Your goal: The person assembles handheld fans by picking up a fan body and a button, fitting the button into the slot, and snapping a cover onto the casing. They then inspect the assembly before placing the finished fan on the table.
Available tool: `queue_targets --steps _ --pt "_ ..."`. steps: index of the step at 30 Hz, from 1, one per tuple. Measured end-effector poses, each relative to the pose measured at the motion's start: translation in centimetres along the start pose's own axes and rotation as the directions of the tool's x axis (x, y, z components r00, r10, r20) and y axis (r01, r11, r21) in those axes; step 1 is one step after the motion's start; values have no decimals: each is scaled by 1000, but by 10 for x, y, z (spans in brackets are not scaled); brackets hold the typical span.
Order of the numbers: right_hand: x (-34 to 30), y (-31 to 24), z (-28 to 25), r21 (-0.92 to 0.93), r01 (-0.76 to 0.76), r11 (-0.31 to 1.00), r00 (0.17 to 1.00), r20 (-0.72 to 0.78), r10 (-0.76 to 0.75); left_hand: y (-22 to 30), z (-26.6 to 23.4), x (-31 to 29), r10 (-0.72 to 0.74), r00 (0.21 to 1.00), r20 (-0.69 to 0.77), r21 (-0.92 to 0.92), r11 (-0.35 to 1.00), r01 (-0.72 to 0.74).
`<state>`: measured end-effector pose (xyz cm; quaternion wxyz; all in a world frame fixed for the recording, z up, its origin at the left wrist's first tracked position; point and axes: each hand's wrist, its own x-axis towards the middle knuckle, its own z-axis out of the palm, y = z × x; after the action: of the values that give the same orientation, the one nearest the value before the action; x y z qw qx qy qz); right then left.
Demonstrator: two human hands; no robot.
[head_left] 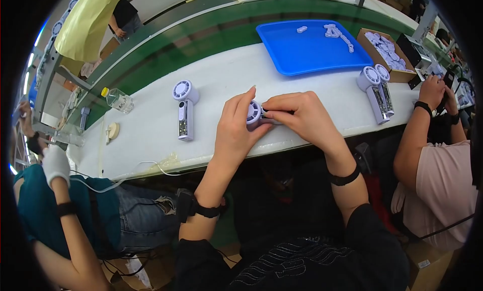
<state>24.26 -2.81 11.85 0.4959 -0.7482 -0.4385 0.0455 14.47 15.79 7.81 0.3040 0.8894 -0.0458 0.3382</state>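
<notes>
A lavender handheld fan [253, 116] lies on the white work table in front of me, its round grille partly hidden by my fingers. My left hand [232, 127] is closed around the fan's head, thumb along the near side. My right hand [306, 116] pinches at the fan's neck, where a small dark piece shows under the fingertips; its kind is hard to make out. The handle runs beneath the right hand and seems open, with its inside parts showing. To the left, another lavender fan [185, 107] lies with its handle uncovered.
Two more open-handled fans [377, 92] lie at the right. Behind them are a blue tray [302, 57] with small lavender parts and a cardboard box [401, 76] of parts. A bottle [118, 101] and white cable [160, 166] are at left. Co-workers sit on both sides.
</notes>
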Motion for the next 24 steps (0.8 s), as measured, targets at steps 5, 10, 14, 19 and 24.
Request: queue_targets --steps 5,10,14,19,24 --pt "20 1 -20 -144 239 960 953 224 -203 1 -3 5 1 999 34 4 1000 -2" --pt "5 17 -2 -231 533 814 833 -23 -552 1 -3 4 -5 1000 23 -7 1000 6" --pt "-8 25 1 -180 402 898 890 -155 -430 2 -5 2 42 998 36 10 999 -43" --pt "-11 31 8 -189 309 932 937 -108 -333 0 -4 2 91 996 25 0 996 -91" --pt "-20 29 4 -67 223 972 963 -139 -231 2 -10 2 127 991 36 -38 991 -126"
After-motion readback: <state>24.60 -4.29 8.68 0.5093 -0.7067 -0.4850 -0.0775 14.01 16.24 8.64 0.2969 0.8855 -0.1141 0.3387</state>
